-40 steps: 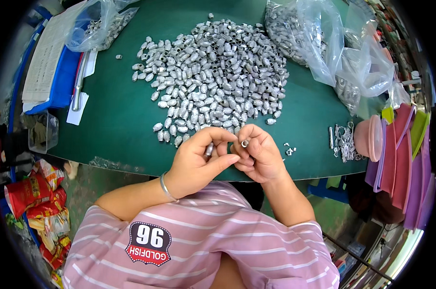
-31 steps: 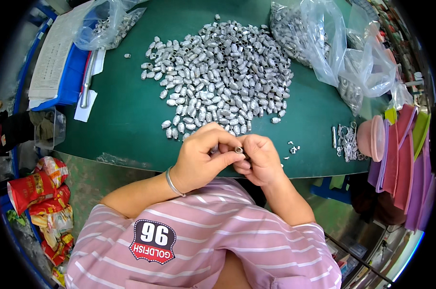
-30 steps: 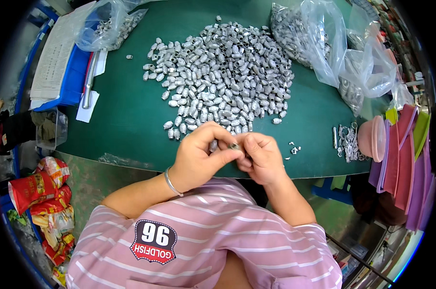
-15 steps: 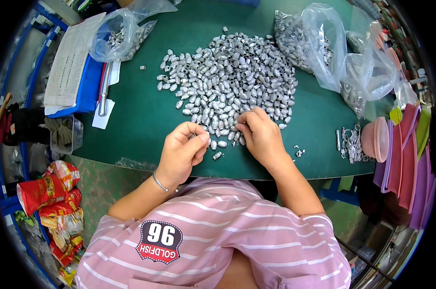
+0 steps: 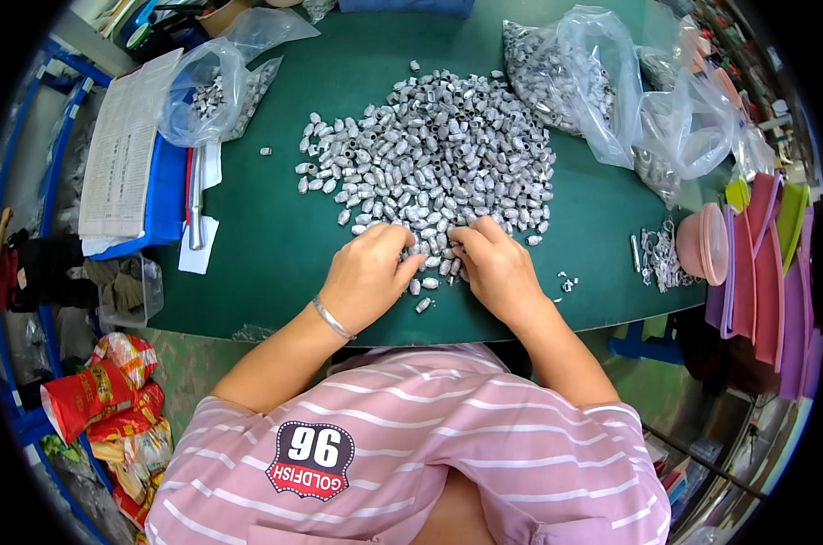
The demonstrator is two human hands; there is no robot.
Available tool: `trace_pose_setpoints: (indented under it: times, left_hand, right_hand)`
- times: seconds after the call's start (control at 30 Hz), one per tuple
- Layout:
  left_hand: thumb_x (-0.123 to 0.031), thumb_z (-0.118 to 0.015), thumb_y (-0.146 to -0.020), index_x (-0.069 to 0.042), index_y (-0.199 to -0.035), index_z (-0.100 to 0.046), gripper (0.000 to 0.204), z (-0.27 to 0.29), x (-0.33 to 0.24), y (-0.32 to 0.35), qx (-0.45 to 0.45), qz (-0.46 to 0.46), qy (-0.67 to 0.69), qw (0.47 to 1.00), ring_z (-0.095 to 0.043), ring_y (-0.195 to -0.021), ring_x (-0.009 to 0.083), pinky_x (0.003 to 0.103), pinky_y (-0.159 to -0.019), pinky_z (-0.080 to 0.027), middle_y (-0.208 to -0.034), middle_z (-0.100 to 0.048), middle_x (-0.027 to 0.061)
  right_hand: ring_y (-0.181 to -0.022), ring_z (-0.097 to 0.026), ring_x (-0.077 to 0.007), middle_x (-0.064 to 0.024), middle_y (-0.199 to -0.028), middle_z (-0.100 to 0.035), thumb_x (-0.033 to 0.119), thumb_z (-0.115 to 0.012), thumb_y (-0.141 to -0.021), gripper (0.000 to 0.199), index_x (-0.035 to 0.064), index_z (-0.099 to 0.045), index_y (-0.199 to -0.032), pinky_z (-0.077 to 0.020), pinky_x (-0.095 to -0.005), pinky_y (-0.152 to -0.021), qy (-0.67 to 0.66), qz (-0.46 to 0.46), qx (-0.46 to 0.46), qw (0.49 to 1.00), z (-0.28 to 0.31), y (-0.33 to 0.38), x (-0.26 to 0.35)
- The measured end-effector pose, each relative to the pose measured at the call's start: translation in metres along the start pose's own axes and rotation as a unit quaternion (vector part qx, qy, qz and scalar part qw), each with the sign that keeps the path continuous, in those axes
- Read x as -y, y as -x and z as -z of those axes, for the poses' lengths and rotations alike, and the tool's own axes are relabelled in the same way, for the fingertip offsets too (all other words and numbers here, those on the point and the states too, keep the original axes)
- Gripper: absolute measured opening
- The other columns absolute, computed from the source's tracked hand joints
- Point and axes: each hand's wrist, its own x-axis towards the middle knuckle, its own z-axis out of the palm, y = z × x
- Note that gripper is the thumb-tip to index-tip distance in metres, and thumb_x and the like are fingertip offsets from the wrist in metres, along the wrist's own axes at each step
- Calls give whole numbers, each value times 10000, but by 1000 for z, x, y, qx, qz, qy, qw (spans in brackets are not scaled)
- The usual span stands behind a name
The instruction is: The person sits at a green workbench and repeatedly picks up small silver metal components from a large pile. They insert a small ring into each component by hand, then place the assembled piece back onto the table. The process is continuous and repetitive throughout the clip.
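Note:
A heap of small silvery metal beads (image 5: 448,150), barrel-shaped and faceted, lies on the green table (image 5: 257,232). My left hand (image 5: 371,272), with a silver bangle at its wrist, is at the near left edge of the heap. Its thumb and forefinger are apart, with beads beside the tips; the other fingers are mostly hidden. My right hand (image 5: 500,271) faces it from the other side, fingers curled down among the nearest beads. What is in its fingertips, if anything, is hidden. A few loose beads (image 5: 423,305) lie between my hands and the table's near edge.
Clear plastic bags of beads stand at the back right (image 5: 561,77) and back left (image 5: 207,100). At left is a blue tray (image 5: 168,186) under printed sheets. A pink cup (image 5: 702,245) and small metal pieces (image 5: 663,259) sit at the right edge.
My left hand has moved up and right to the heap, its thumb and forefinger parting from a pinch. My right hand stays at the heap, its fingers slightly shifted. The whole view has shifted slightly.

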Motion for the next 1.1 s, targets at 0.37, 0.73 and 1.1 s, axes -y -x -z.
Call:
trace_pose_setpoints:
  times: [0.37,0.73,1.1]
  left_hand:
    - [-156,-735,-690,-35,-882,-533,304,1,5,-15,68,-56,-37,995,-546,-570,247,349,-523,-443,-665,-536,92]
    - [-80,-681,-736,-9,-871,-533,212,-4,1,-15,68,-7,-47,997,-571,-644,305,375,-568,-458,-741,-575,144]
    - [-25,-655,-774,-17,-865,-566,128,-19,-49,1,-17,64,185,980,-528,-688,102,210,-564,-405,-810,-568,47]
  right_hand:
    - [-731,-538,-172,-69,-837,-569,-10,-696,-712,154,20,-653,-857,-427,-264,-611,-270,-109,-124,949,8,26,10]
    - [-649,-422,-86,-71,-868,-532,92,-545,-889,211,47,-534,-1095,-329,-177,-445,-878,-254,-20,404,10,38,-14]
    - [-612,-398,-94,-87,-837,-498,109,-491,-916,165,14,-539,-1042,-328,-184,-438,-909,-283,104,287,27,33,-41]
